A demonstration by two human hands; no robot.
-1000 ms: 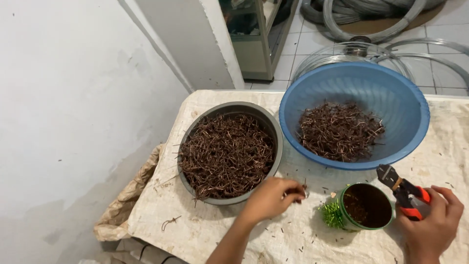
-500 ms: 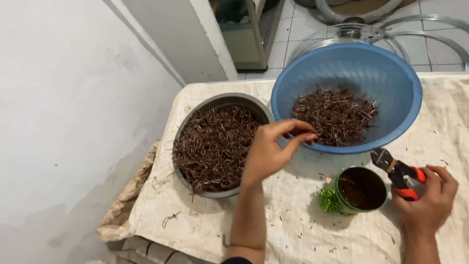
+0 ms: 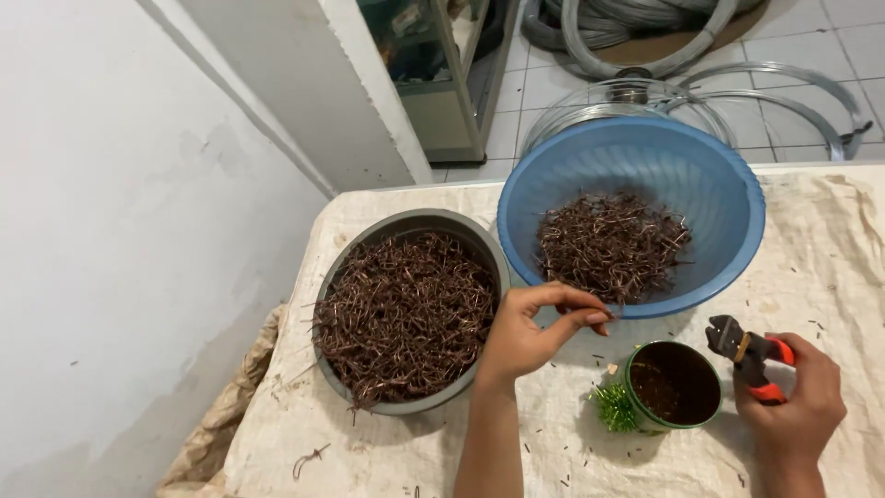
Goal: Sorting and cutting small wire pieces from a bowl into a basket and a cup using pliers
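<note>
My left hand hovers between the grey metal bowl and the blue plastic bowl, with thumb and fingertips pinched together just below the blue bowl's near rim. Whether a thin piece sits between them is not visible. Both bowls hold heaps of short brown copper-coloured wire pieces. My right hand grips a small cutter with red-orange handles and black jaws pointing up and left. The cutter sits just right of a green round tin with dark contents.
A pale woven cloth covers the table, scattered with wire bits. A green bristly tuft lies against the tin. A white wall stands at left. Beyond the table are a glass lid, wire hoops and a shelf unit on tiled floor.
My left hand rose from the cloth beside the grey bowl to the blue bowl's rim, then drew back slightly with fingers pinched. The right hand with the cutter stayed in place.
</note>
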